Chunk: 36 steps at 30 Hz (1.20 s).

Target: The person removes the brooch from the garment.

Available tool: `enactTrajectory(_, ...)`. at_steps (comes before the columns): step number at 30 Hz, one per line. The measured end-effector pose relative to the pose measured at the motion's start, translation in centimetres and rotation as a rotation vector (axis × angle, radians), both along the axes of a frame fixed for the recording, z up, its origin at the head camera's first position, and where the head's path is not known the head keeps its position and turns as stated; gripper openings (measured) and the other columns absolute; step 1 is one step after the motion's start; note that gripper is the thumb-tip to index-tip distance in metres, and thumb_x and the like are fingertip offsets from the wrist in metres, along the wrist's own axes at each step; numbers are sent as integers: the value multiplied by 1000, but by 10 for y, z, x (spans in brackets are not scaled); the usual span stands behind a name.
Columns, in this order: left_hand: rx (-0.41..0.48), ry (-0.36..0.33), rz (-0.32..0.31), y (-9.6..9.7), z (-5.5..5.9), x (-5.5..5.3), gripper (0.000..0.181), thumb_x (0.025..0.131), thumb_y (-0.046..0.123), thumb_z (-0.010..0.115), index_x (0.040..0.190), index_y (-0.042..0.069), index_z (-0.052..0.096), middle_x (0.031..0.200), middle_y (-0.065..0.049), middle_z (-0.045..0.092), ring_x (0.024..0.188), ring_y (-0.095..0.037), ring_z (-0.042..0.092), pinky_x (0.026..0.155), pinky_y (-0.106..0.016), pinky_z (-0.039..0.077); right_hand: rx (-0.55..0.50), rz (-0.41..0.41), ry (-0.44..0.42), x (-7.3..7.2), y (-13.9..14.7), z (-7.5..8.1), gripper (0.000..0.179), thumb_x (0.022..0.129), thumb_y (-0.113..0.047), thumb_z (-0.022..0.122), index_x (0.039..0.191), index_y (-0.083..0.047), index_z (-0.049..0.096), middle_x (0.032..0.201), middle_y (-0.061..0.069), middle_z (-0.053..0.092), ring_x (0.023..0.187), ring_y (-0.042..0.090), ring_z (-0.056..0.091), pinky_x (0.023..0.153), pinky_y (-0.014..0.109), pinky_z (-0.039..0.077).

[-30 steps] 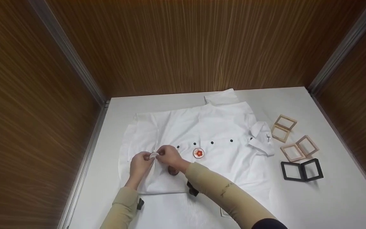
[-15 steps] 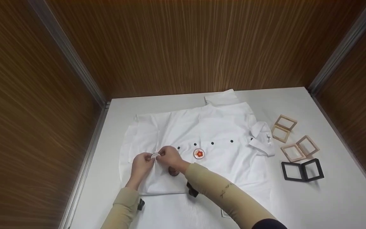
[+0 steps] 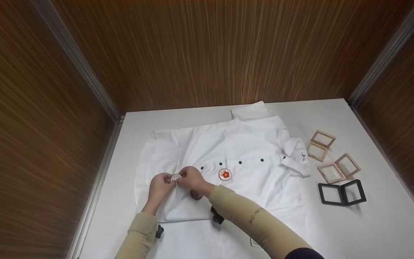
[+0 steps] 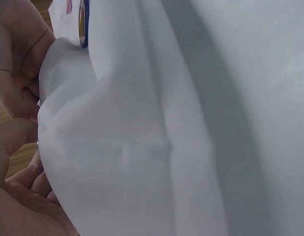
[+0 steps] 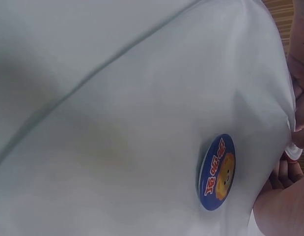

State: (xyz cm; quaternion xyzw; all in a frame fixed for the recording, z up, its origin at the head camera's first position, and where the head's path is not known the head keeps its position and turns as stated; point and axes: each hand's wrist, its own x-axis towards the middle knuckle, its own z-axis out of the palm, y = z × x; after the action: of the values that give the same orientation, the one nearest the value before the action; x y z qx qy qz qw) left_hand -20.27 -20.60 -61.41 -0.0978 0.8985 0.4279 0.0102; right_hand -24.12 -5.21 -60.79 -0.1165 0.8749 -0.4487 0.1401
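A white shirt (image 3: 207, 144) with dark buttons lies spread on the table. At its lower left, my left hand (image 3: 159, 187) pinches the left edge of a small round badge (image 3: 175, 176) with a pale face. My right hand (image 3: 192, 178) pinches the same badge from the right, with raised shirt cloth bunched under the fingers. How the badge's back meets the cloth is hidden. A blue pin badge (image 5: 218, 172) with a cartoon face and orange lettering sits on the shirt by my right wrist. Farther right on the shirt is a badge with a red flower (image 3: 225, 174).
Along the table's right side stand a light wooden hinged frame (image 3: 318, 145), another wooden frame (image 3: 338, 168) and a black hinged frame (image 3: 341, 193), all unfolded. Wood-grain panels (image 3: 228, 50) wall in the white table (image 3: 110, 187). A flat edged item (image 3: 253, 242) is partly hidden beneath my right sleeve.
Both hands keep nearly the same place and grip. The badge between them has tipped slightly, showing a little more of its pale face. Everything else lies as before.
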Motion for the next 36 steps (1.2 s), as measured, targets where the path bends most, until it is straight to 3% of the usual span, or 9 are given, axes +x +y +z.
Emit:
enactTrajectory(8, 24, 18, -21, -4, 0, 1, 22, 91, 5, 76, 110, -7, 76, 96, -18, 78, 89, -26, 74, 84, -39, 63, -21, -9, -4, -1, 0, -3, 14, 90, -11, 76, 99, -1, 78, 90, 9, 75, 76, 11, 54, 68, 23, 48)
enactTrajectory(26, 47, 12, 3, -1, 0, 1, 27, 91, 6, 73, 114, -8, 75, 102, -21, 78, 98, -34, 76, 91, -43, 63, -89, -36, -15, -1, 4, -6, 13, 90, -13, 77, 98, -2, 78, 81, 1, 68, 74, 10, 54, 66, 21, 46)
enactTrajectory(36, 40, 4, 5, 1, 3, 2, 26, 93, 7, 68, 115, -4, 76, 105, -18, 78, 101, -33, 74, 93, -45, 62, -121, -62, -21, -1, 8, -5, 14, 88, -10, 76, 98, -1, 78, 81, 1, 69, 70, 7, 54, 63, 18, 44)
